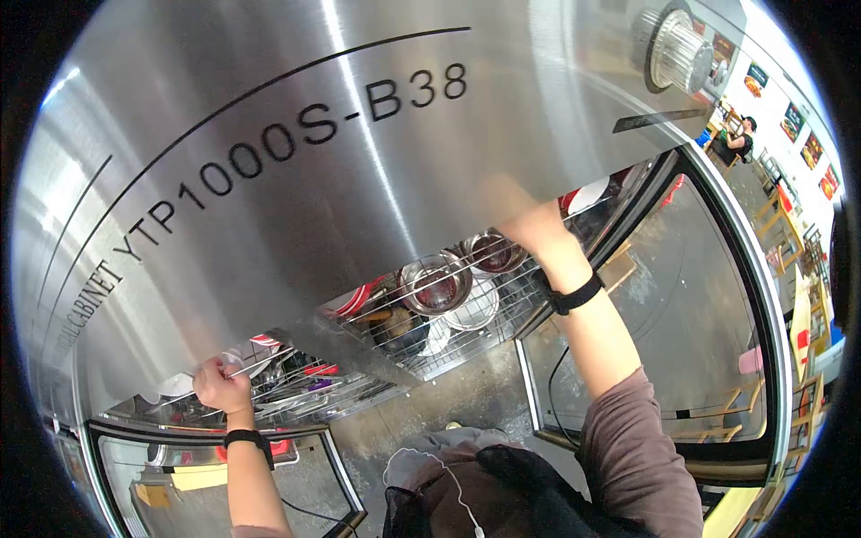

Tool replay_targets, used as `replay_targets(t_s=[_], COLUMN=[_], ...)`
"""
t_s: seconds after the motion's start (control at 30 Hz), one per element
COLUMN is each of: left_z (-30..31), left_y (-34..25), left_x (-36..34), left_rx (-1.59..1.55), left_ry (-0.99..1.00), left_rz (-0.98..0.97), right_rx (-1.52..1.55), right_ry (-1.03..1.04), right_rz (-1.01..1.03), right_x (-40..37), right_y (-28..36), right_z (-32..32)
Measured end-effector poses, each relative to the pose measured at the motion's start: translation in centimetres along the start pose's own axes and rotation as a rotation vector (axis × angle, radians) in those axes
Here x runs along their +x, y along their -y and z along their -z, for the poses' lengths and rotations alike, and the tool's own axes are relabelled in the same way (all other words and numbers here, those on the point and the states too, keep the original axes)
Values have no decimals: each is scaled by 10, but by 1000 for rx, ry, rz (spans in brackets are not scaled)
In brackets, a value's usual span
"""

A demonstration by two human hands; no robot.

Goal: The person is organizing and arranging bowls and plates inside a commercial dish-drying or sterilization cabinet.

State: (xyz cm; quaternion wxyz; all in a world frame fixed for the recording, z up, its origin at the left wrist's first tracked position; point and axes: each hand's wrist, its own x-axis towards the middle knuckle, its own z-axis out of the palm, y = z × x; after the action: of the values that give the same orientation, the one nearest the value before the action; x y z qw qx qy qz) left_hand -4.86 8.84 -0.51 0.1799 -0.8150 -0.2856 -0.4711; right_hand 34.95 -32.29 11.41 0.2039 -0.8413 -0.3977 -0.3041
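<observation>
A large steel cabinet [296, 206] fills the upper part of the view, its two glass doors standing open. Metal bowls [434, 285] and plates sit on its wire rack [502, 318]. My left hand [222, 386] is closed at the left part of the rack, around what looks like a thin metal rod beside some utensils [314, 381]. On the right, my right hand [529, 215] reaches to the rack's upper edge near a red and white dish [587, 195]. Its fingers are smeared and partly hidden, so what they touch cannot be made out.
The right glass door [664, 296] and the left glass door [309, 466] swing out on either side of my body. Farther right, a seated person [737, 142] is near tables and chairs [789, 224]. A black cable hangs by the right door.
</observation>
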Motion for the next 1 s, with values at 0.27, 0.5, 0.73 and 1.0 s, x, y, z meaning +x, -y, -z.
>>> replay_targets(t_s=[0.27,0.5,0.73,1.0], left_z=[10,6,12,9], left_y=[2,-11,-9,-10], left_x=[1,1,5,2], left_rx=[-27,-62,-131,-134], left_ry=[27,-7,8,12], left_rz=[0,45,59,65], right_rx=[234,89,20,-60], right_ry=[454,299,159,90], right_rz=[8,234,325,319], right_x=[19,13,18,-2], right_y=[96,71,41,16], right_z=[7,-84,-130,-108])
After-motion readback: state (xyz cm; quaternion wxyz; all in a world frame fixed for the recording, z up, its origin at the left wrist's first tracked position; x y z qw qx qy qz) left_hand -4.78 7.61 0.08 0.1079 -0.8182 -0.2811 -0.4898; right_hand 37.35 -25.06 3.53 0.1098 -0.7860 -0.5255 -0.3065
